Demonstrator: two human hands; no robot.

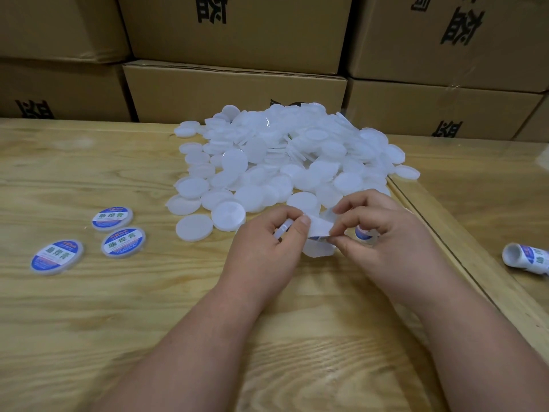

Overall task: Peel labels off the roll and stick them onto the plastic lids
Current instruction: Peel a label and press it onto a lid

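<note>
A big heap of white plastic lids (285, 156) lies on the wooden table ahead of me. My left hand (267, 248) grips one plain lid (282, 228) on edge between thumb and fingers. My right hand (383, 233) holds a small label roll (364, 233) in its curled fingers and pinches the white backing strip (319, 226) that runs toward the left thumb. A blue-edged label shows at the strip's lower edge. Three labelled lids (112, 217) (123, 242) (57, 257) lie flat at the left.
A second label roll (527, 258) lies on its side at the right, past a seam in the table (445, 242). Stacked cardboard boxes (234, 90) wall off the far edge. Bare wood (89, 307) spreads between me and the labelled lids.
</note>
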